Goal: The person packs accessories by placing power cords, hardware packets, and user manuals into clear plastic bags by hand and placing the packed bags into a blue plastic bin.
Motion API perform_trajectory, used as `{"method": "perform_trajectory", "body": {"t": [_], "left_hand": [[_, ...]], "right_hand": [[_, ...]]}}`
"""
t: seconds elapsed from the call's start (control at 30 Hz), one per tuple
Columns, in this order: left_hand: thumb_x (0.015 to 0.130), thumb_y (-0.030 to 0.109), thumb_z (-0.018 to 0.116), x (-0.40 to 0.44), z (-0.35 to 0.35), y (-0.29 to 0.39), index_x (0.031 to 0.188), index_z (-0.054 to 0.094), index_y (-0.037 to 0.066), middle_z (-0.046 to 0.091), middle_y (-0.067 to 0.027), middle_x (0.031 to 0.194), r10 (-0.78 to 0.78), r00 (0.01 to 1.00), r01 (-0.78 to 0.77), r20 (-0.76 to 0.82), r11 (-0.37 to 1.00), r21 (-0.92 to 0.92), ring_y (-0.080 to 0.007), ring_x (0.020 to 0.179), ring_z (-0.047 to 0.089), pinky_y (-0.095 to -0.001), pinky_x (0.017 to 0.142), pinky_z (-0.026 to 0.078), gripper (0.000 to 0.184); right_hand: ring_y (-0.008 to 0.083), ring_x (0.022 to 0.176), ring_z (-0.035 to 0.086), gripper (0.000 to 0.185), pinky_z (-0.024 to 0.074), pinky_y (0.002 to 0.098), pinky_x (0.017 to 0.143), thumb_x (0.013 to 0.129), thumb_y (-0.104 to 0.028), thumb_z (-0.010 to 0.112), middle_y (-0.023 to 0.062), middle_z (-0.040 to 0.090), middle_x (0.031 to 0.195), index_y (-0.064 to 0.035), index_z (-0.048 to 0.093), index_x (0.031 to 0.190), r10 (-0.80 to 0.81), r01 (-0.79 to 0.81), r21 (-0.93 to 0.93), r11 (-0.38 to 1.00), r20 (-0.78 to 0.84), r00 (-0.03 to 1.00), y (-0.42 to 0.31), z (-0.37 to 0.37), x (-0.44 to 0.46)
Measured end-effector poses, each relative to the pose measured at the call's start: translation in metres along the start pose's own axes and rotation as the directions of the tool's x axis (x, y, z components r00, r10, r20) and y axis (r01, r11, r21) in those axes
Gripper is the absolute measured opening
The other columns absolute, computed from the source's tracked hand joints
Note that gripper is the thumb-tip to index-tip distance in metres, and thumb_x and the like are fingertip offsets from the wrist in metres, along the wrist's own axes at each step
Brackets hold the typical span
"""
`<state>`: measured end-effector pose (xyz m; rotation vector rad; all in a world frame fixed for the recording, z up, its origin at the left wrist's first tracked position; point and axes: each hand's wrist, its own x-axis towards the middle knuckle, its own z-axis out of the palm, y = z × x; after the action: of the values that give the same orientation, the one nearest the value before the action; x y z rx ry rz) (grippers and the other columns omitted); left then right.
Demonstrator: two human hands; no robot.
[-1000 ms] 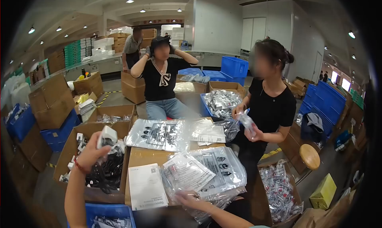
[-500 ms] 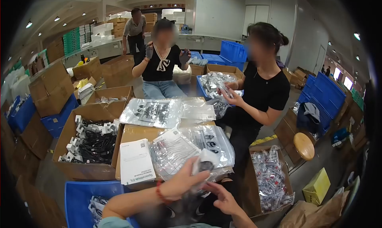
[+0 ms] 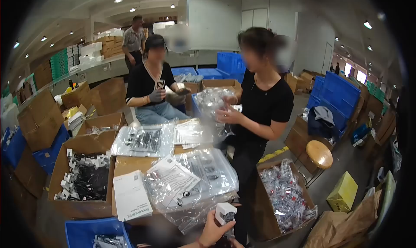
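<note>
At the bottom edge, my left hand [image 3: 212, 231] is closed around a white-sleeved cable bundle [image 3: 226, 213], a small white holder with a dark coil at its open end. Only the fingertips of my right hand [image 3: 236, 243] show, just below that bundle; the rest is cut off by the frame. Beyond my hands, clear plastic bags [image 3: 203, 174] with printed marks lie on a cardboard box top. A printed sheet [image 3: 171, 174] rests on them, beside a stack of white booklets [image 3: 131, 196].
An open carton of black cables with white holders [image 3: 89, 176] stands left, above a blue bin [image 3: 73, 235]. To the right is a carton of small bagged parts [image 3: 286, 196]. Two co-workers [image 3: 268, 96] [image 3: 149, 85] sit across; a round stool [image 3: 319, 154] stands right.
My view has turned right. My hands and the cable bundle have come lower, with the right hand mostly out of frame. The far seated co-worker's raised hands have lowered.
</note>
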<state>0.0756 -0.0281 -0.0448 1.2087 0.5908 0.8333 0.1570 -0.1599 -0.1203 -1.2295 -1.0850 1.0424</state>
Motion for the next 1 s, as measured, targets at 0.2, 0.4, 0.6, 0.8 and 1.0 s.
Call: {"method": "perform_trajectory", "body": {"t": [0.2,0.4,0.6,0.8,1.0], "left_hand": [[0.071,0.011,0.066,-0.005,-0.021,0.021,0.125,0.027,0.001,0.044,-0.0129,0.111,0.142,0.98,-0.185,0.143,0.913,0.364,-0.0194,0.097,0.048,-0.03,0.081,0.041,0.067],[0.069,0.009,0.066,-0.026,-0.042,0.048,0.117,0.042,0.002,0.045,-0.0165,0.109,0.483,0.864,-0.36,0.138,0.404,0.841,-0.027,0.093,0.05,-0.0322,0.077,0.042,0.054],[0.073,0.007,0.061,0.001,-0.088,0.021,0.1,0.055,0.001,0.05,-0.0131,0.097,0.533,0.843,-0.165,-0.077,0.391,0.905,-0.0238,0.08,0.052,-0.0286,0.067,0.042,0.028],[0.078,0.005,0.056,0.004,-0.1,0.047,0.1,0.056,0.001,0.048,-0.0099,0.073,0.361,0.871,-0.072,-0.332,0.763,0.642,-0.0188,0.064,0.05,-0.0253,0.058,0.039,0.023],[0.081,0.004,0.051,0.004,-0.1,0.059,0.104,0.056,0.002,0.045,-0.0092,0.064,0.516,0.848,-0.234,-0.123,0.571,0.787,-0.0163,0.056,0.046,-0.0273,0.051,0.036,0.024]], "right_hand": [[0.0092,0.063,0.051,0.051,0.0435,0.0232,0.055,0.076,-0.019,0.064,0.0074,0.054,0.086,-0.0003,0.04,0.117,0.064,-0.094,-0.323,0.942,-0.102,0.993,-0.048,0.001,0.002],[0.0118,0.059,0.049,0.05,0.0425,0.0244,0.053,0.076,-0.002,0.058,0.0069,0.048,0.08,0.0026,0.032,0.119,0.191,-0.186,0.055,0.981,-0.092,0.977,-0.067,-0.011,-0.008],[0.0131,0.058,0.05,0.055,0.0424,0.0257,0.052,0.076,0.003,0.055,0.0079,0.048,0.082,0.0004,0.028,0.124,0.274,-0.278,0.036,0.96,0.102,0.956,-0.077,-0.007,-0.002],[0.0132,0.058,0.05,0.062,0.0415,0.0263,0.051,0.076,0.006,0.054,0.0075,0.047,0.077,-0.0034,0.023,0.128,0.404,-0.444,0.034,0.895,0.358,0.842,-0.1,-0.001,0.018],[0.0128,0.054,0.048,0.058,0.0391,0.0247,0.048,0.083,-0.008,0.051,0.0049,0.046,0.075,-0.0067,0.019,0.132,0.315,-0.437,0.17,0.883,0.475,0.822,-0.09,0.021,0.084]]}}
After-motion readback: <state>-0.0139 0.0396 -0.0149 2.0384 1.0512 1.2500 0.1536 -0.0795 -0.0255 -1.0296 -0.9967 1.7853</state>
